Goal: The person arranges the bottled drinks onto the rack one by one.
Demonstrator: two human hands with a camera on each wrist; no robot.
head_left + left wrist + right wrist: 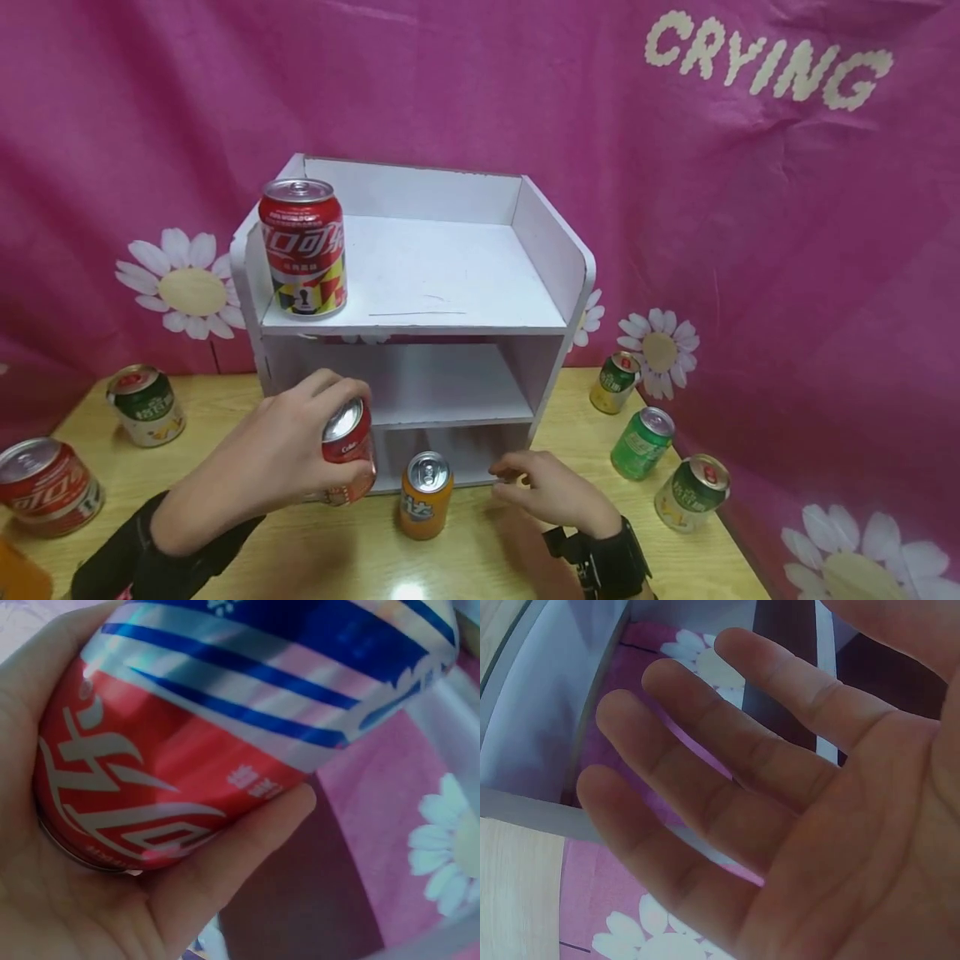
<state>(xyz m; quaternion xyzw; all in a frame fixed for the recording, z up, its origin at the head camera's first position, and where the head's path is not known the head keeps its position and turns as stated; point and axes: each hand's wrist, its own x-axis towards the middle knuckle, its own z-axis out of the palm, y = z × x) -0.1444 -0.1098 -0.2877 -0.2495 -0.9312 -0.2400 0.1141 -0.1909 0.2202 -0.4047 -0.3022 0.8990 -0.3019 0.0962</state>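
My left hand point(300, 442) grips a red Coca-Cola can point(347, 446) in front of the left part of the white shelf point(450, 383). In the left wrist view the thumb and palm wrap round this can point(172, 772), which shows red with blue and silver stripes. An orange soda can point(426, 500) stands upright on the table before the lowest shelf, between the two hands. To its right, my right hand point(555, 492) hovers by the shelf's lower right corner. Its palm point(855, 840) holds nothing, and the fingers are loosely extended in the right wrist view.
Another red cola can point(303, 250) stands at the top shelf's front left. At the table's left are a green-and-cream can point(146, 406), a red can point(48, 487) and an orange thing point(22, 575) cut by the frame. Green cans point(642, 443) stand at the right. A pink curtain point(450, 83) hangs behind.
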